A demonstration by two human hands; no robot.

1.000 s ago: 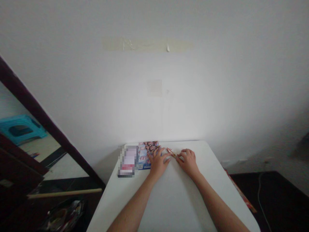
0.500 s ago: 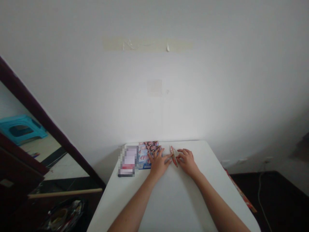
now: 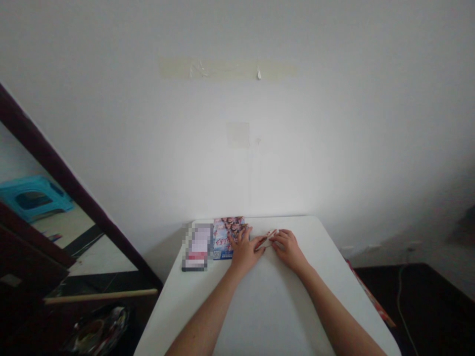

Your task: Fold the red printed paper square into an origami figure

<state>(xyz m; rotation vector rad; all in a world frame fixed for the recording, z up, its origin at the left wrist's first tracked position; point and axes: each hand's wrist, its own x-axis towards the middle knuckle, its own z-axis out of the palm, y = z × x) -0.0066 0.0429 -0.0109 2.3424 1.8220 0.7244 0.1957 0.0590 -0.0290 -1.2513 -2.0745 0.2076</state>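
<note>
A small folded piece of printed paper (image 3: 267,238) is between my two hands above the white table (image 3: 267,306). Its edges look reddish, and a pale face shows. My left hand (image 3: 245,251) pinches its left side with thumb and forefinger, while the other fingers spread over a colourful blue-and-pink printed sheet (image 3: 221,240). On the other side, the fingertips of my right hand (image 3: 289,248) are closed on the paper's right end. The exact folds are too small to make out.
Left of the printed sheet lies a phone (image 3: 198,247), its screen blurred out. A pale wall (image 3: 237,173) rises behind the table. A blue plastic stool (image 3: 35,198), a wooden stick (image 3: 100,296) and a black bag (image 3: 98,331) are on the left.
The folded paper has turned from nearly upright, pointing away from me, to a slant with its far end toward the right. My hands have barely shifted.
</note>
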